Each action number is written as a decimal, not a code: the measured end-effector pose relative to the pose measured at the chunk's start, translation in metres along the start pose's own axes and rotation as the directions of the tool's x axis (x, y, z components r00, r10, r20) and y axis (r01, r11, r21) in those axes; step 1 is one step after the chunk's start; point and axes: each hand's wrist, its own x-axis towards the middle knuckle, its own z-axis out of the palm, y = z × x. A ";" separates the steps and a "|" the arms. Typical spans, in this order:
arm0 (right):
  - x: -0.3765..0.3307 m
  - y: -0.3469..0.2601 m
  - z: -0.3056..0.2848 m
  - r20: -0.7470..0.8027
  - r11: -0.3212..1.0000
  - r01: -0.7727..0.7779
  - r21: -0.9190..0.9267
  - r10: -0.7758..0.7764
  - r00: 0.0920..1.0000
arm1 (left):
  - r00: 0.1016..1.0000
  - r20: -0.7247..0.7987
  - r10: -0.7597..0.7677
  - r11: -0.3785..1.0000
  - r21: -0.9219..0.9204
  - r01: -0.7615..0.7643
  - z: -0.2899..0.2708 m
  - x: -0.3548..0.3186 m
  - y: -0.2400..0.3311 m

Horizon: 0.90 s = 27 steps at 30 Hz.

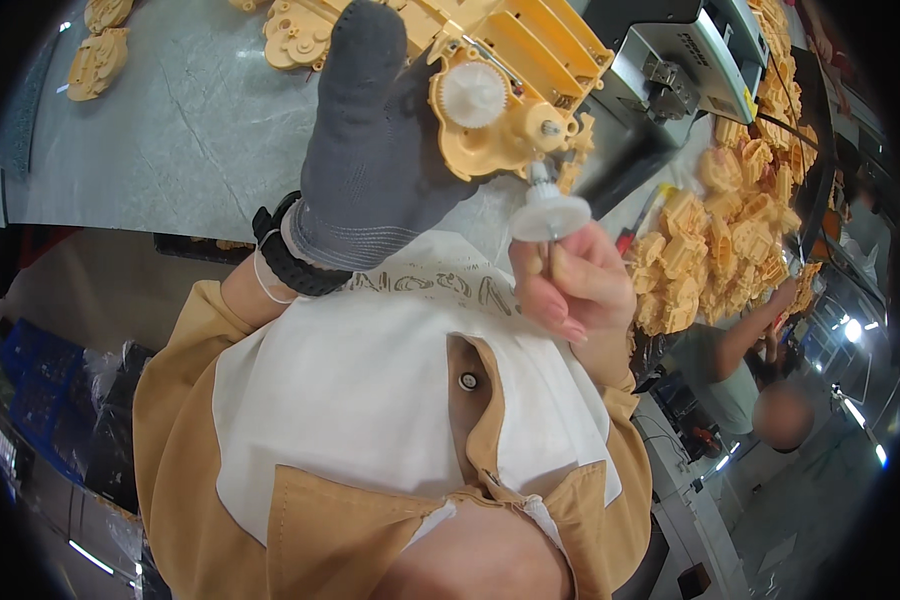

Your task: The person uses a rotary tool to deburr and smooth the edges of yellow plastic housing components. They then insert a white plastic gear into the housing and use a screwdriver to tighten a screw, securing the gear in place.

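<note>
My left hand (355, 160), in a dark grey glove, is closed around a yellow plastic housing (485, 148) above the table. A white toothed gear (473, 95) sits in the housing, and a short metal shaft (550, 128) sticks up from a round boss beside it. Bare, my right hand (590, 285) pinches a thin metal pin between thumb and fingers. On that pin is a second white gear (550, 216), a broad disc with a narrow toothed hub pointing at the housing's lower edge. Whether the hub touches the housing, I cannot tell.
A large heap of yellow plastic parts (710, 245) lies at the right, beside a grey metal machine (690, 65). More yellow housings (98, 65) rest on the grey tabletop (200, 130) at far left. Another person (725, 375) works beyond the heap. Blue crates (40, 380) stand below, left.
</note>
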 end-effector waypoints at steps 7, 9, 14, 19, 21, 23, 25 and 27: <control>-0.001 0.004 -0.005 0.026 0.996 -0.022 0.091 0.020 0.999 | 1.000 0.000 0.002 1.000 -0.005 -0.002 -0.001 -0.001 0.000; 0.000 0.004 -0.007 0.055 0.992 -0.037 0.118 0.030 0.998 | 1.000 0.001 0.001 1.000 -0.005 -0.001 -0.001 0.000 0.000; 0.001 0.007 -0.009 0.078 0.997 -0.015 0.080 0.009 0.997 | 1.000 0.002 0.005 1.000 -0.003 -0.005 -0.001 0.000 0.000; 0.000 0.007 -0.010 0.060 0.996 -0.014 0.093 0.009 0.998 | 1.000 -0.001 0.006 1.000 -0.003 -0.006 0.000 0.001 -0.001; -0.001 0.008 -0.011 0.076 0.998 -0.048 0.049 0.044 0.996 | 1.000 0.001 0.010 1.000 -0.004 -0.010 0.001 0.000 0.000; -0.002 0.007 -0.008 0.031 0.998 -0.058 -0.018 0.059 0.998 | 1.000 0.002 0.011 1.000 -0.003 -0.011 0.000 0.000 -0.001; -0.005 0.004 -0.007 -0.064 0.988 0.032 -0.153 -0.042 0.997 | 1.000 0.007 0.012 1.000 -0.012 -0.012 -0.001 0.001 0.000; -0.011 0.001 0.000 -0.214 0.899 0.145 -0.413 -0.251 0.944 | 1.000 0.008 0.012 1.000 -0.018 -0.011 -0.003 -0.001 0.001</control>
